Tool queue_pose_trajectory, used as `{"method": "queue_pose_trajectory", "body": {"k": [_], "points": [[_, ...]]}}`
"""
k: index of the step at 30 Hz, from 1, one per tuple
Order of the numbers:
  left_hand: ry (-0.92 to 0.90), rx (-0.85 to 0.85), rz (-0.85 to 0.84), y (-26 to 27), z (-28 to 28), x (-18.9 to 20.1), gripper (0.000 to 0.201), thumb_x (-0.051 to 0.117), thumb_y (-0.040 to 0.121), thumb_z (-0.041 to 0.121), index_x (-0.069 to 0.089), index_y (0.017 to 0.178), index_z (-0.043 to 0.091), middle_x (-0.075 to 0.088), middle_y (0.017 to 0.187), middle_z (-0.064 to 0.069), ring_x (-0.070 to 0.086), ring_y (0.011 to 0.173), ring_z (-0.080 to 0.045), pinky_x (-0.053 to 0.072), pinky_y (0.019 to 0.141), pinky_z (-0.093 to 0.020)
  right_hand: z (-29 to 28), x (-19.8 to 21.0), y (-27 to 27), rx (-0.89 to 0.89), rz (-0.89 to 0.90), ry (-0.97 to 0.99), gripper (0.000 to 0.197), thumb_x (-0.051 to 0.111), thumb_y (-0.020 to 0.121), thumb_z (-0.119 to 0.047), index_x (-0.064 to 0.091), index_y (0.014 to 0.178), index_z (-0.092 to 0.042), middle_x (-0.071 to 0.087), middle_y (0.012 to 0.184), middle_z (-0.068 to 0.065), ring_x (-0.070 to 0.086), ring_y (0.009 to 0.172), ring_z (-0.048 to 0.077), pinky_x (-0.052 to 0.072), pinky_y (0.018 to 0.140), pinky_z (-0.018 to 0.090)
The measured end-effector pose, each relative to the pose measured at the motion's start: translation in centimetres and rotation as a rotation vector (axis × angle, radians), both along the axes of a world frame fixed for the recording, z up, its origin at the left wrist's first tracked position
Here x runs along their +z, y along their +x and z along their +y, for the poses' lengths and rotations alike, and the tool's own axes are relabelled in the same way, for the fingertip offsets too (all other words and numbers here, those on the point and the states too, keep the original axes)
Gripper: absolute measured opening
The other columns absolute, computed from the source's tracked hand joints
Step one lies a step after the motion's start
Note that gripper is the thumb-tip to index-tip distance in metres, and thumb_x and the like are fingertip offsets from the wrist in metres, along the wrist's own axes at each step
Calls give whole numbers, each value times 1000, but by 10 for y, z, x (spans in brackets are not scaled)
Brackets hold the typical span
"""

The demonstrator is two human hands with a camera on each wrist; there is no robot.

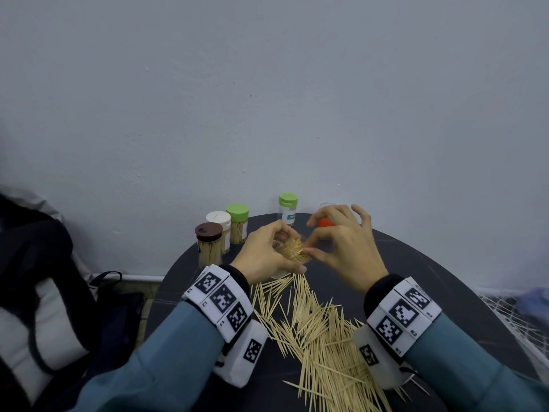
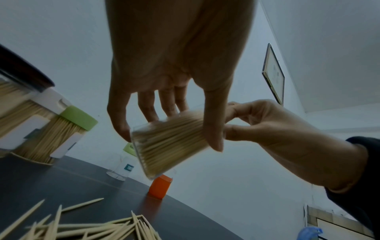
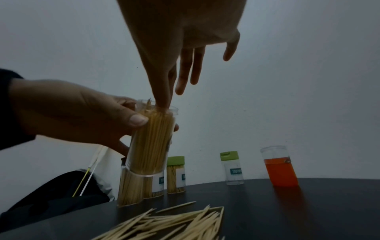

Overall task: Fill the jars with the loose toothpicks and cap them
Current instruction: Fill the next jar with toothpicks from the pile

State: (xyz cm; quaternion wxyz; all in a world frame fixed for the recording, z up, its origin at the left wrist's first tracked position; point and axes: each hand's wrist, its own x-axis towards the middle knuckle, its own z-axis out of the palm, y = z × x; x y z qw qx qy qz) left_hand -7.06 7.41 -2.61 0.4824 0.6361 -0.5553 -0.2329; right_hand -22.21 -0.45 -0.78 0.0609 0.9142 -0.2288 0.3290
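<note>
Holding a clear jar (image 3: 151,138) packed w/ toothpicks above the dark surface (image 1: 416,263), the left hand (image 1: 261,254) has its grip clamped round it. Right hand (image 1: 344,248): thumb and forefinger tips together at the open mouth; whether they pinch a pick can't be told. Loose toothpicks (image 1: 315,331) lie nearer, partly cut off at frame edge.

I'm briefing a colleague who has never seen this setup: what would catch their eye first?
The two hands at the table's middle: the left hand grips a clear uncapped jar packed with toothpicks, while the right hand's fingers press at its mouth. Next, the wide scatter of loose toothpicks on the dark table between the wrists. Then the row of jars by the wall, and an orange cap.
</note>
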Motion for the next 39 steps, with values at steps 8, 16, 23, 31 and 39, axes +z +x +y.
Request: {"method": "queue_pose_trajectory", "body": {"k": [8, 16, 23, 31, 39], "points": [[16, 45, 27, 4, 0, 1, 54, 88, 59, 8, 59, 105, 13, 59, 95, 6, 55, 91, -10, 42, 73, -12, -9, -4, 1, 187, -214, 345, 29, 53, 75, -60, 67, 79, -34, 63, 73, -21, 57, 74, -3, 46, 82, 49], [37, 38, 15, 2, 0, -1, 51, 88, 58, 10, 58, 98, 20, 61, 98, 2, 57, 95, -14, 46, 81, -22, -5, -10, 9, 180, -128, 364, 10, 72, 74, -37, 64, 77, -42, 66, 74, -22, 62, 81, -1, 43, 92, 50], [43, 94, 10, 9, 5, 4, 53, 87, 61, 11, 57, 104, 17, 58, 101, 4, 53, 94, -10, 41, 72, -15, -11, -6, 4, 153, -211, 474, 8, 68, 83, -17, 68, 85, -24, 65, 79, -17, 59, 75, -5, 47, 76, 17], [30, 189, 1, 17, 10, 7, 55, 87, 61, 9, 59, 109, 12, 53, 88, 12, 51, 90, -8, 40, 74, -14, -5, -26, 9, 247, 799, 614, 44, 61, 88, -20, 51, 130, -29, 45, 141, -9, 39, 131, 8, 28, 112, 30], [42, 190, -3, 16, 10, 7, 57, 88, 60, 12, 58, 109, 13, 58, 104, 1, 53, 95, -13, 43, 82, -23, 0, -31, -4, 271, 835, 490, 40, 57, 88, -13, 55, 127, -21, 49, 135, -5, 46, 123, 9, 33, 93, 13]]}}
